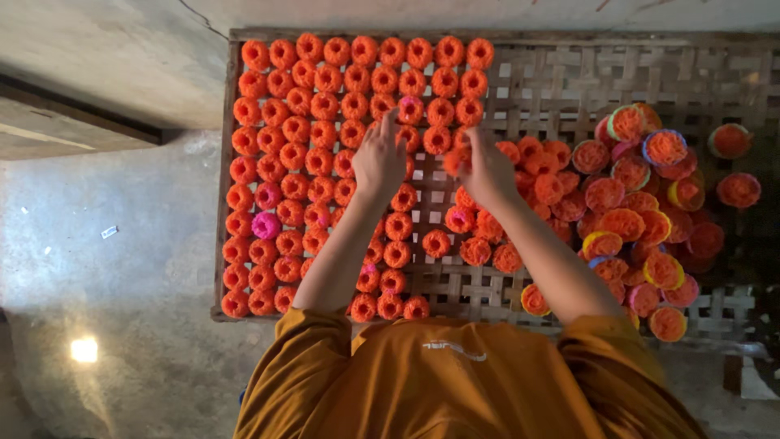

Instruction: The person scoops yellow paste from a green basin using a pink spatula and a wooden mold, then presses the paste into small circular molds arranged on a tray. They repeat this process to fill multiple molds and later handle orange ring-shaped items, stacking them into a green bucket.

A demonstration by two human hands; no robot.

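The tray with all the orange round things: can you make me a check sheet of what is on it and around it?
Surface: woven slatted tray in a wooden frame, bare at upper right.
Job's things: orange ring pieces in neat rows on the left; a few pink ones among them.
Clutter: loose heap of orange pieces on the right, some with coloured rims.
Hands: left hand touches the rows, fingers spread; right hand pinches an orange piece.
Cables: nothing seen.
Surroundings: grey concrete floor with a bright light patch; orange shirt below.
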